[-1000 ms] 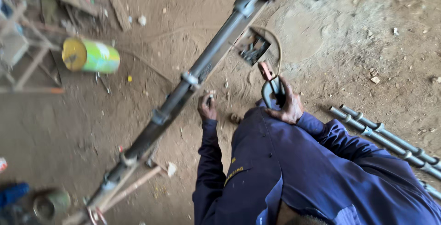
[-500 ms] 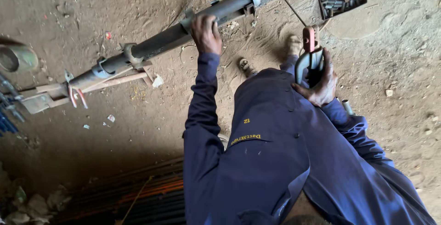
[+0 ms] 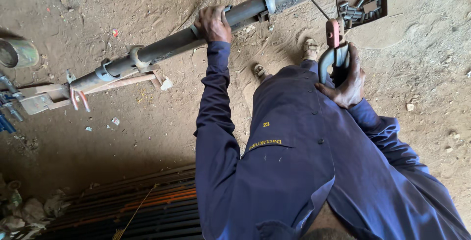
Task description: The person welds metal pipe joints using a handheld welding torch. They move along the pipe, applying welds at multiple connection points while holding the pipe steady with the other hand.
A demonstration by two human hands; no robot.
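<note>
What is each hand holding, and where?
Left hand grips the pipe mid-length, beside a collar. Right hand grips the electrode holder by its handle.

Bare dirt floor (image 3: pixel 147 127), dusty, strewn with small stones and scraps. Directly on it: a stack of dark metal bars (image 3: pixel 147 208) (some rust-orange) at bottom, crumpled debris (image 3: pixel 29 210) at lower left, a green can (image 3: pixel 17 52) lying at left edge.
</note>
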